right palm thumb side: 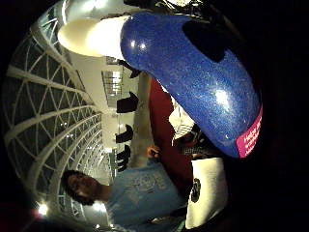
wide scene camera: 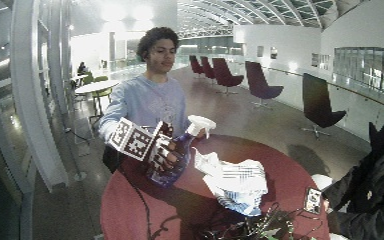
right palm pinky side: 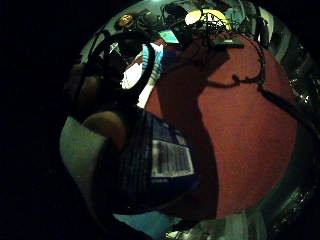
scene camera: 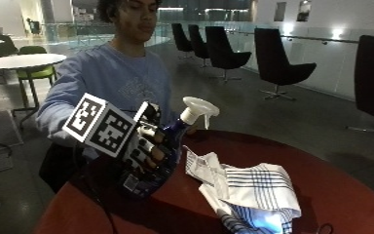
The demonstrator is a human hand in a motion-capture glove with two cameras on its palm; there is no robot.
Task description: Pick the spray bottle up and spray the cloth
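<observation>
Gloved right hand [scene camera: 149,148] nearest, fingers curled round blue spray bottle [scene camera: 167,146], lifted off red table [scene camera: 343,180]. Bottle axis tilted, white nozzle [scene camera: 198,108] toward 1 o'clock. Checked cloth [scene camera: 252,190] crumpled on table at 4 o'clock from grip, just beside; nozzle needs turning down toward it.

No wording is proving legible anywhere. The blue spray bottle [right palm pinky side: 150,165] is carrying a white printed back label [right palm pinky side: 171,159] and a pink label [right palm thumb side: 249,137] with white lettering, both too small and blurred to make out.
</observation>
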